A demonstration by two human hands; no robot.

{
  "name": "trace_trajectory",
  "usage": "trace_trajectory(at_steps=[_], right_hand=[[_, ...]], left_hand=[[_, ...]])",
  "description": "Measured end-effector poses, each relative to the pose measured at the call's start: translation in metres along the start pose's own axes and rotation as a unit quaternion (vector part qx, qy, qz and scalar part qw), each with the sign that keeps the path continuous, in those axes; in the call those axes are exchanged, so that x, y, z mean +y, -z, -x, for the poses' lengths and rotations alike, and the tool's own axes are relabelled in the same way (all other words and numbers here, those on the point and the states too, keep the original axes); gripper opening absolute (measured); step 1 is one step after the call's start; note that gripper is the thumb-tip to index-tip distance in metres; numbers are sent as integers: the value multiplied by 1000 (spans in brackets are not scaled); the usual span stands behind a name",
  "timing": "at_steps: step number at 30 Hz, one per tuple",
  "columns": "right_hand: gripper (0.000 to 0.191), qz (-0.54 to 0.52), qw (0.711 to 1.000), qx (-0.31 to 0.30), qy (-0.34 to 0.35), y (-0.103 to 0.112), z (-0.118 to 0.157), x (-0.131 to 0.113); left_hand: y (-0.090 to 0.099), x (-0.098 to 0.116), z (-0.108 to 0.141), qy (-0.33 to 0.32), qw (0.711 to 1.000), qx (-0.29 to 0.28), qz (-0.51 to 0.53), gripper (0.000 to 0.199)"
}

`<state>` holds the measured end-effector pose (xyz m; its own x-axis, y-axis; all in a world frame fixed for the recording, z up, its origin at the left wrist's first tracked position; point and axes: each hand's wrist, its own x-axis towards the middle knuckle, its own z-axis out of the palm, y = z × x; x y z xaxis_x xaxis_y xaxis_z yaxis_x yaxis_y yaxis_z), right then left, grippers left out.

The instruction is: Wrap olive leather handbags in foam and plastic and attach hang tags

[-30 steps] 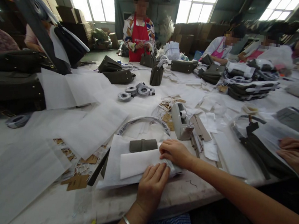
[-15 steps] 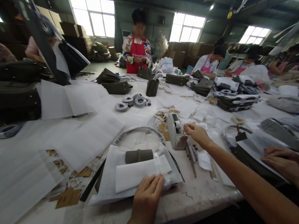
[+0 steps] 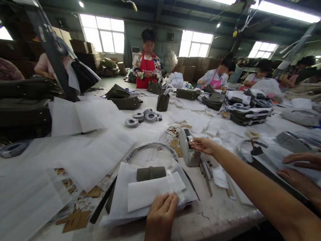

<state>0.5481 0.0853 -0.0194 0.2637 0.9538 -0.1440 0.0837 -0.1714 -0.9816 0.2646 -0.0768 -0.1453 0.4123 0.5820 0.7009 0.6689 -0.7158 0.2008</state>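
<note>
An olive handbag with a wrapped handle (image 3: 154, 145) lies in front of me, covered by a white wrapping sheet (image 3: 121, 193). A folded white strip (image 3: 146, 194) lies across it, below an olive flap piece (image 3: 151, 173). My left hand (image 3: 161, 217) is closed over the bag's near edge, fingers together and bent, pressing on the wrapping; its thumb is mostly hidden. Farther off, my right hand (image 3: 204, 145) reaches a grey tape dispenser (image 3: 188, 152), its fingertips drawn together beside the tape roll. Whatever lies between those fingertips is too small to make out.
White sheets (image 3: 94, 163) and brown cardboard tags (image 3: 76, 221) spread to the left. Coiled wrapped straps (image 3: 149, 116) lie beyond the bag. A co-worker's hands (image 3: 309, 164) work close on the right, over another handbag. A slanted metal post (image 3: 48, 46) rises at the left.
My right hand has moved left against the tape dispenser, its fingertips now overlapping it. My left hand stays on the handbag. The view has tilted upward; the co-worker's hands at right have shifted.
</note>
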Motion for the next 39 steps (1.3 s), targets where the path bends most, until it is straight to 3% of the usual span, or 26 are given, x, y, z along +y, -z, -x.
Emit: trace_trajectory(at_steps=[6, 9, 12, 18, 22, 26, 31, 33, 36, 37, 39], right_hand=[[25, -14, 997, 51, -49, 10, 66, 5], [28, -7, 996, 79, -40, 11, 103, 30], [32, -2, 992, 120, -27, 7, 120, 64], [40, 34, 987, 153, -17, 3, 103, 110], [32, 120, 982, 143, 2, 18, 83, 109], [24, 243, 960, 129, 46, 38, 83, 94], [17, 390, 902, 98, 159, 59, 111, 68], [21, 497, 831, 34, 249, 63, 124, 54], [29, 612, 674, -91, 403, 57, 140, 32], [27, 615, 648, -121, 433, 51, 144, 25], [22, 603, 627, -178, 460, 33, 148, 12]], left_hand=[[2, 1, -1, 3, 1000, -10, 5, 27], [2, 1, -1, 6, 1000, -15, 11, 28], [2, 0, 0, 7, 1000, -23, 16, 30], [3, 0, 1, 7, 999, -28, 26, 31], [3, 0, 1, 7, 999, -26, 23, 31], [2, 1, 1, 7, 999, -32, 22, 33], [2, 0, 1, 5, 999, -37, 25, 33], [3, 0, 1, 5, 999, -37, 28, 33], [5, 0, 0, 4, 999, -40, 30, 33], [5, 1, 0, 6, 999, -42, 30, 33], [5, 1, 0, 8, 999, -45, 29, 31]])
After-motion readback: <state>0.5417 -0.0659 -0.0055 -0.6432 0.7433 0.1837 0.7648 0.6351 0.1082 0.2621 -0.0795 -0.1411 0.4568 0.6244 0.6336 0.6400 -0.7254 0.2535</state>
